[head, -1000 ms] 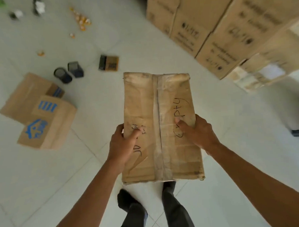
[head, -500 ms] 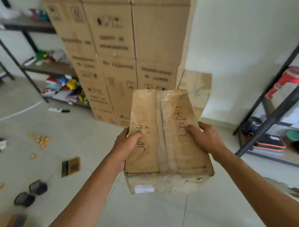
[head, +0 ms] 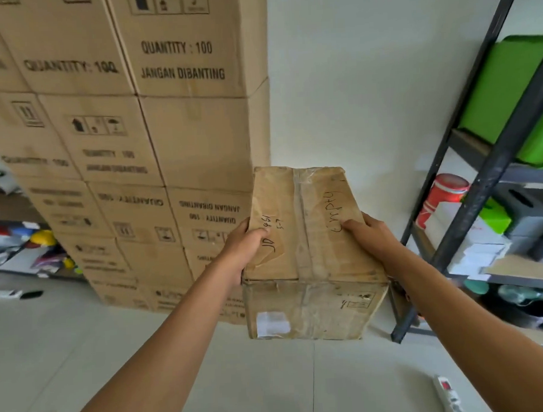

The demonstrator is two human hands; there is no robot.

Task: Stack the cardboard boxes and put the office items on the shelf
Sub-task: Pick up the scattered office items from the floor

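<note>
I hold a worn, taped cardboard box with "Empty" handwritten on its top, in the air at the centre of the head view. My left hand grips its left side, thumb on the top. My right hand grips its right side, thumb on the top. A tall stack of printed cardboard boxes stands against the wall just behind and to the left of the held box. A dark metal shelf stands to the right, holding green folders, a red tin and white papers.
Beside the stack a bare white wall runs to the shelf. A low shelf with coloured items sits far left. A white item and a black marker lie on the floor at left, a white power strip at lower right.
My view has swung up from the floor toward the stack and the wall. The box has travelled with both hands closer to the stack and the metal shelf; my grip is the same.
</note>
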